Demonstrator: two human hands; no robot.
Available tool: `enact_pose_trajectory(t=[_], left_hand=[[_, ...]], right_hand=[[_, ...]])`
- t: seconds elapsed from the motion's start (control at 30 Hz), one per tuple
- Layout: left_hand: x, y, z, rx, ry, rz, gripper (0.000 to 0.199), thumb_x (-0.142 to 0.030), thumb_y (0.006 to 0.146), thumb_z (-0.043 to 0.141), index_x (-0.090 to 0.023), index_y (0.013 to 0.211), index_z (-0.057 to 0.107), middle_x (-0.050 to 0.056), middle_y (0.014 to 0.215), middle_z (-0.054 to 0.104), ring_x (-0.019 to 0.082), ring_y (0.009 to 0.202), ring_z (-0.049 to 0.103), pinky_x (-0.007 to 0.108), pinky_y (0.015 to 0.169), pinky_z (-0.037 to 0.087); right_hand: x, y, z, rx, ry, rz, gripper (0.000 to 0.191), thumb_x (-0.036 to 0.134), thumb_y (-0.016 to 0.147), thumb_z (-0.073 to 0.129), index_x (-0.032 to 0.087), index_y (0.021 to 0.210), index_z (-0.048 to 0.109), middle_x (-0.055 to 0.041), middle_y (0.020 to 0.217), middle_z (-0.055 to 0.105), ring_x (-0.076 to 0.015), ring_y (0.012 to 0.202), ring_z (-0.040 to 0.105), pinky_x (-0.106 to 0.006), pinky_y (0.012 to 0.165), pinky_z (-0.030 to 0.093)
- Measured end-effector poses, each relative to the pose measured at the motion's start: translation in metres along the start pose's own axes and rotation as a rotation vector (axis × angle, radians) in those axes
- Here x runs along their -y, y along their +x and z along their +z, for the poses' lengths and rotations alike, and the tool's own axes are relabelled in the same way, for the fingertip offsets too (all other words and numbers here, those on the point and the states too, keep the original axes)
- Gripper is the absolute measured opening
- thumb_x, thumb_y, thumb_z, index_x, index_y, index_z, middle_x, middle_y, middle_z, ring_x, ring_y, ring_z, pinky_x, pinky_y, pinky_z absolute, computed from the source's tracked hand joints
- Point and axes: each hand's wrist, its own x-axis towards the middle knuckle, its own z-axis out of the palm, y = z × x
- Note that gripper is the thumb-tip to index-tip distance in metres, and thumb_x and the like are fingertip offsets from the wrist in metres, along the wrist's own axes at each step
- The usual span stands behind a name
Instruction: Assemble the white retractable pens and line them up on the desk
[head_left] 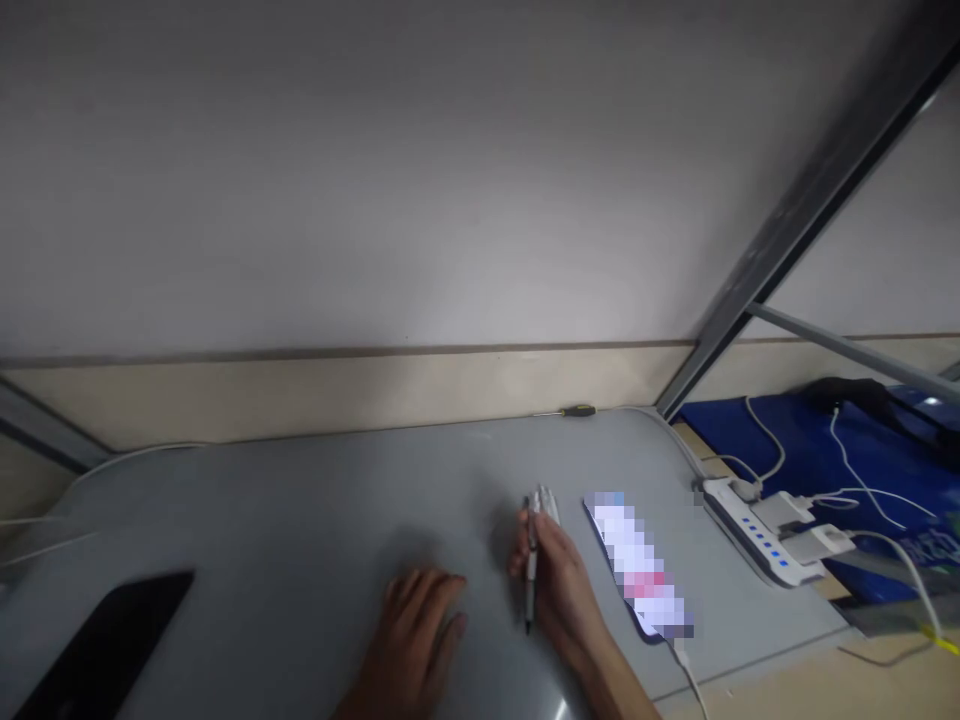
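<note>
Near the front middle of the grey table (315,520), my right hand (564,580) is closed around a pen (531,580), its dark tip pointing down toward me. Clear, pen-like ends (546,500) stick out beyond the fingers of the same hand; how many there are I cannot make out. To the left, my left hand (416,625) hovers over or rests on the tabletop with bent fingers and the thumb apart, holding nothing. Just right of my right hand lies a phone (637,570) with its screen lit and blurred out.
A white power strip (757,535) with plugged-in chargers sits at the right edge. A white cable (690,675) runs to the phone. Along the wall lies a screwdriver (577,411). A black flat object (105,645) is at the front left. Metal frame bars (814,210) slant up at right.
</note>
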Motion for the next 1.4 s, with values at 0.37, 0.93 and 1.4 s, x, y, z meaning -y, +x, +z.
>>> enact_pose_trajectory(t=[0.37, 0.93, 1.4], left_hand=[[0.003, -0.009, 0.006, -0.179, -0.132, -0.308, 0.019, -0.028, 0.093, 0.046, -0.022, 0.083, 0.062, 0.001, 0.075, 0.065, 0.017, 0.074, 0.061, 0.03, 0.068, 0.05], [0.006, -0.005, 0.009, -0.117, -0.115, -0.333, 0.024, -0.031, 0.092, 0.044, -0.022, 0.077, 0.06, 0.001, 0.071, 0.064, 0.018, 0.069, 0.059, 0.032, 0.067, 0.049], [0.007, -0.006, 0.009, -0.08, -0.135, -0.366, 0.025, -0.031, 0.092, 0.044, -0.022, 0.074, 0.06, 0.001, 0.071, 0.063, 0.018, 0.07, 0.058, 0.032, 0.066, 0.047]], right_hand=[[0.022, 0.027, 0.009, 0.153, 0.099, 0.03, 0.047, 0.049, 0.081, 0.067, 0.034, 0.119, 0.043, 0.0103, 0.06, 0.031, -0.0051, 0.044, 0.014, -0.016, 0.038, 0.009], [0.024, 0.048, 0.006, 0.213, 0.116, 0.051, 0.041, 0.045, 0.083, 0.066, 0.034, 0.117, 0.046, 0.0101, 0.06, 0.03, -0.0051, 0.044, 0.012, -0.016, 0.038, 0.008], [0.02, 0.056, -0.002, 0.179, 0.13, 0.08, 0.039, 0.044, 0.083, 0.066, 0.033, 0.113, 0.045, 0.0101, 0.06, 0.028, -0.0052, 0.045, 0.012, -0.016, 0.039, 0.008]])
